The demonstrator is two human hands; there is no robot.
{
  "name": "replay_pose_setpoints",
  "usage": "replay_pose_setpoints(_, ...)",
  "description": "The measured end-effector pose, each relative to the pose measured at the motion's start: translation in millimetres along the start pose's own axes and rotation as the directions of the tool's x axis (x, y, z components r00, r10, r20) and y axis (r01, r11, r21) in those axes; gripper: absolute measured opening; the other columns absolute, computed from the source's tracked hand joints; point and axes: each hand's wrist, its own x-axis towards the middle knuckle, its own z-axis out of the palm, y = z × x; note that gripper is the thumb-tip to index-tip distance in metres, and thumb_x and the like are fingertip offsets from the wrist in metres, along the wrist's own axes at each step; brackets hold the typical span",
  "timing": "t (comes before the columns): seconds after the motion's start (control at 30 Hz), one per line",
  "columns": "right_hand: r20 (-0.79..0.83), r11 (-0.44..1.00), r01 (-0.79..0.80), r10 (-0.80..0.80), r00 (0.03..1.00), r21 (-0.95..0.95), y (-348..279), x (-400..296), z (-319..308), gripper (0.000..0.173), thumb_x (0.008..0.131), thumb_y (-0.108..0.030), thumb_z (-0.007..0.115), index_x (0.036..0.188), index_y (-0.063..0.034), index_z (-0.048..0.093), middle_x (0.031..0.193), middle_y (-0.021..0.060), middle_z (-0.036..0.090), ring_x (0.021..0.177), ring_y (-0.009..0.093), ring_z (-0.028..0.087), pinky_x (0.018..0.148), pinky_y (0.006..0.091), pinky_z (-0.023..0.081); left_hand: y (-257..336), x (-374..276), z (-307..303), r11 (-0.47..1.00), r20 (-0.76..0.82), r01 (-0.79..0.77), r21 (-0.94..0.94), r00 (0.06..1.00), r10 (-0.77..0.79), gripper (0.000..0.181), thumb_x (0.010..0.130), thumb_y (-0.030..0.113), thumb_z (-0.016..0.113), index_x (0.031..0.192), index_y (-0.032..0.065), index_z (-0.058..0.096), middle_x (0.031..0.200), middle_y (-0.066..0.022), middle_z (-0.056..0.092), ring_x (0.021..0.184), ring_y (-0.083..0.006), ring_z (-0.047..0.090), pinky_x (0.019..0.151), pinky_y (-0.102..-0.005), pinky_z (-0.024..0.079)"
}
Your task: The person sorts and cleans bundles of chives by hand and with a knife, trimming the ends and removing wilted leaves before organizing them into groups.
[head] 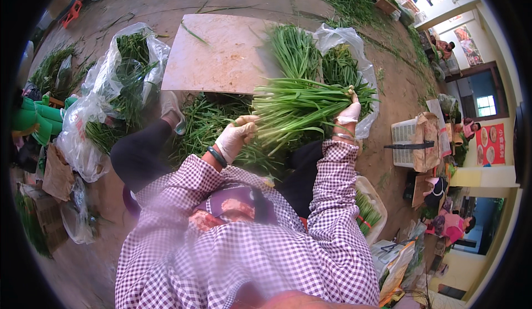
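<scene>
A bunch of green garlic chives lies across my front with its pale stem ends to the left. My right hand, in a thin whitish glove, grips the bunch near its right end. My left hand, gloved too, is at the pale stem ends with its fingers curled; I cannot tell whether it pinches any stem. Just beyond, another pile of chives rests on the right side of a pale board. Loose greens heap up below the board, between my legs.
Plastic bags of greens stand left and right of the board. By my right side is a pale tub with a banded bunch. A white crate stands farther right; other people sit along the wall.
</scene>
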Motion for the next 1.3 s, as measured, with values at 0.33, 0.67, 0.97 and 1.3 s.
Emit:
replay_pose_setpoints(0.33,0.029,0.999,-0.031,0.032,0.999,-0.01,9,3,-6,0.018,0.093,-0.017,0.052,0.092,-0.0082,0.067,0.079,0.0019,0.065,0.07,0.016,0.062,0.073,0.0327,0.054,1,-3,13,0.952,-0.118,-0.015,0.305,0.992,0.053,0.037,0.085,0.024,0.07,0.115,0.0048,0.062,0.094,0.0033,0.064,0.084,-0.0089,0.057,0.077,-0.0234,0.045)
replay_pose_setpoints(0.67,0.095,0.995,-0.047,0.038,0.995,0.092,14,1,-14,0.018,0.093,-0.014,0.054,0.102,-0.0046,0.067,0.083,0.0017,0.066,0.073,0.014,0.062,0.075,0.0285,0.053,-21,16,-8,0.959,-0.22,-0.051,0.279,0.969,0.115,0.015,0.083,0.013,0.07,0.093,0.0022,0.066,0.083,-0.0011,0.066,0.072,-0.0093,0.058,0.066,-0.0248,0.047)
replay_pose_setpoints(0.97,0.113,0.985,0.079,-0.097,0.989,0.152,-26,28,-38,0.022,0.095,-0.015,0.048,0.101,-0.0046,0.066,0.09,0.003,0.067,0.08,0.015,0.062,0.08,0.0299,0.052,12,-11,-92,0.03,-0.39,0.389,0.921,0.919,0.051,0.023,0.076,0.027,0.074,0.087,0.0076,0.07,0.073,-0.0052,0.064,0.064,-0.0166,0.059,0.064,-0.0304,0.049)
replay_pose_setpoints(1.3,0.107,0.992,0.078,-0.088,0.99,0.095,-4,8,-28,0.021,0.095,-0.016,0.048,0.1,-0.0056,0.066,0.088,0.0025,0.067,0.08,0.016,0.063,0.082,0.0312,0.052,-5,11,-8,0.806,0.029,-0.048,0.591,0.999,0.038,0.058,0.085,0.037,0.069,0.124,-0.0024,0.055,0.118,-0.0105,0.061,0.108,-0.0167,0.056,0.092,-0.0303,0.046)
